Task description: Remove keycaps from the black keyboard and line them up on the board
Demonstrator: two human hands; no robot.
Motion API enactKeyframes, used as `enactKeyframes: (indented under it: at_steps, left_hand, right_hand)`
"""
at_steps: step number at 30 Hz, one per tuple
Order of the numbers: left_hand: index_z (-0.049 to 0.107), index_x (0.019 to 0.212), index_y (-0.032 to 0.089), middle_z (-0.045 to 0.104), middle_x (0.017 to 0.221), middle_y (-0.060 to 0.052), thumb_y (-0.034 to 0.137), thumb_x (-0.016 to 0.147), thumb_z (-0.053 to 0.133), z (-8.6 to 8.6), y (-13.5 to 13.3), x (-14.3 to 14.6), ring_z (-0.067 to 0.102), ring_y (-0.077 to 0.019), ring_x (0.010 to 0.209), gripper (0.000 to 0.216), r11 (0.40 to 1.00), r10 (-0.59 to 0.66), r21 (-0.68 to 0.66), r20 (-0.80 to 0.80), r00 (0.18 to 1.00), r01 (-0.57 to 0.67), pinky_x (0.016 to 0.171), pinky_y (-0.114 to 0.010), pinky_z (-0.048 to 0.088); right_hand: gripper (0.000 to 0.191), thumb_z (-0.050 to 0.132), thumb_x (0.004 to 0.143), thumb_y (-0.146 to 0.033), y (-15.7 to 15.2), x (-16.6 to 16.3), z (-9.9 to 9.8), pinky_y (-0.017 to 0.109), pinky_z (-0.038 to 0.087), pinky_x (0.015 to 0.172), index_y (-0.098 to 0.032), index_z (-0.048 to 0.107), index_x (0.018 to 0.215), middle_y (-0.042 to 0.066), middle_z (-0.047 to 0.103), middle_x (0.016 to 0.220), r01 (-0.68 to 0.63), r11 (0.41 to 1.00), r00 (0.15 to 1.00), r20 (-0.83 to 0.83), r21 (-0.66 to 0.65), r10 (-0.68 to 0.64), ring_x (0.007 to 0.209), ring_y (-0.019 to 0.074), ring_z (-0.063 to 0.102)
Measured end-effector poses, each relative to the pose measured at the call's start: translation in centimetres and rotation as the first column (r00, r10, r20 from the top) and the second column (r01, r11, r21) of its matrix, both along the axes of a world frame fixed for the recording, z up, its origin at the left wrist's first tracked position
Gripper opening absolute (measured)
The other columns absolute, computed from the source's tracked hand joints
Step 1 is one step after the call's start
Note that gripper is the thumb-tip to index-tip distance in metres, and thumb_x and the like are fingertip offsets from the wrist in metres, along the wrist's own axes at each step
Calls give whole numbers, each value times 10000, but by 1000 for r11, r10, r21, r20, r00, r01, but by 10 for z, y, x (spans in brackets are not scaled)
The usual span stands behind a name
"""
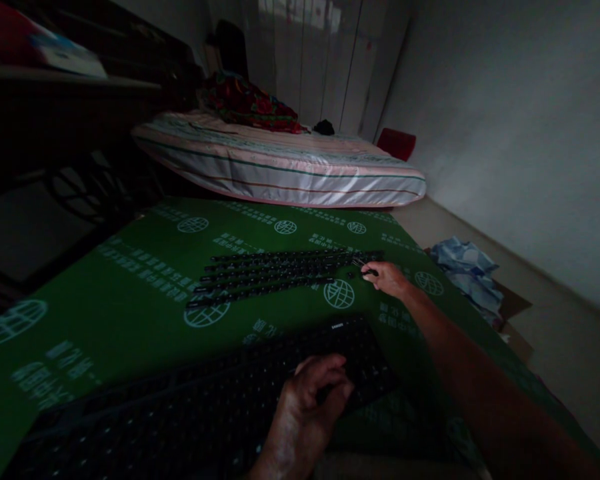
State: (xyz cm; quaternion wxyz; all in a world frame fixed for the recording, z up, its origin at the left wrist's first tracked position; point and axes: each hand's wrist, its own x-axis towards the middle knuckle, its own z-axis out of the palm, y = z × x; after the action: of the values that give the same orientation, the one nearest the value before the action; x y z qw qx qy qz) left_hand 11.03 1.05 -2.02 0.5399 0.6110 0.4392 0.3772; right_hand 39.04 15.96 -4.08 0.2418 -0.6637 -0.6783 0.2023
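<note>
My right hand (384, 277) is closed around the dark handle of a small wire keycap puller (359, 262). Its wire end is at the right part of several rows of loose black keycaps (275, 272) laid out on the green sheet. One keycap (351, 275) sits apart, just left of my fingers. In front of me lies a black keyboard (180, 393), slanting up to the right. Over its right part is my left hand (310, 393), fingers curled and thumb tip close against them. Whether anything is pinched there is too dark to tell.
A green printed sheet (145, 280) covers the table. Beyond it is a bed (280, 167) with a red patterned cloth (255, 103). A dark shelf (70, 87) stands at left. Crumpled plastic (465, 267) and cardboard (513, 300) lie on the floor at right.
</note>
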Motion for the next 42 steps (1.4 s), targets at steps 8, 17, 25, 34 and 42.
enactKeyframes:
  at_steps: [8, 17, 25, 34, 42]
  left_hand:
    - [561, 1060, 198, 742, 854, -24, 217, 776, 546, 3, 1, 1, 657, -194, 912, 285, 991, 123, 47, 76, 989, -127, 932, -362, 438]
    - [508, 1132, 179, 720, 977, -50, 237, 788, 543, 4, 1, 0, 615, -187, 1008, 351, 983, 182, -65, 174, 968, -174, 961, -330, 396]
    - [488, 1158, 164, 714, 998, -66, 237, 781, 555, 7, 2, 2, 602, -201, 1039, 390, 971, 224, -131, 211, 951, -200, 994, -349, 364]
    - [501, 1144, 164, 723, 966, -60, 244, 774, 559, 11, 1, 2, 608, -193, 1015, 383, 974, 211, -128, 198, 957, -188, 980, -337, 377]
    - [513, 1128, 176, 726, 956, -56, 244, 769, 561, 8, 2, 1, 612, -193, 1007, 369, 974, 211, -131, 201, 957, -187, 977, -339, 383]
  right_hand:
    - [213, 579, 754, -254, 2, 5, -1, 206, 325, 492, -182, 657, 938, -68, 481, 461, 21, 1000, 999, 33, -15, -21, 433, 91, 442]
    - [217, 581, 759, -246, 2, 4, 1, 206, 328, 495, -175, 663, 947, -66, 483, 456, 15, 1000, 997, 75, -4, -14, 437, 93, 452]
    - [212, 578, 760, -249, 3, 7, -2, 204, 335, 495, -192, 667, 943, -65, 488, 458, 8, 1000, 996, 86, 15, -9, 437, 93, 452]
    - [220, 577, 765, -271, 4, 8, -4, 209, 343, 501, -197, 662, 954, -54, 526, 501, -2, 1000, 996, 91, 10, 1, 445, 95, 466]
    - [221, 568, 764, -268, 4, 7, -2, 208, 329, 484, -198, 660, 953, -57, 505, 491, -8, 1000, 996, 85, 2, 8, 455, 101, 472]
